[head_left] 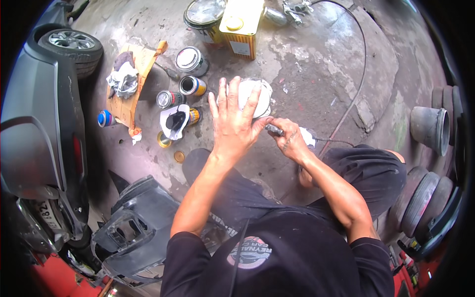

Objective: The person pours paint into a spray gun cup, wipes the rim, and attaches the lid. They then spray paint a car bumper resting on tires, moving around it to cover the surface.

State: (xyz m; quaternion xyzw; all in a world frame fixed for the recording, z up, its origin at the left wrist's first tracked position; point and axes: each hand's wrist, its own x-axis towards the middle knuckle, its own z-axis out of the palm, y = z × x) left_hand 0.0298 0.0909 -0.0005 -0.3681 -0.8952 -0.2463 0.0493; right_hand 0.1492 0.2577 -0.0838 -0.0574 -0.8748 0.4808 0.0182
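Observation:
My left hand (234, 116) is stretched out, palm down, its fingers spread over a round white lid or cup (251, 95). Part of that white piece is hidden under the fingers, and I cannot tell whether they touch it. Closed round a short dark metal tool (273, 129), my right hand (291, 142) is just to the right of my left thumb. Most of the tool is covered by the fingers, so its exact kind does not show. A white cloth or paper (308, 137) lies behind the right hand.
Left of my hands stand open paint cans (193, 86), a larger can (192, 60) and a white cup with dark contents (174, 122). Rags (123, 79) lie on cardboard (139, 89). A tall tin (242, 29) stands ahead. A hose (363, 64) curves rightward; a grey car (39, 133) is at left.

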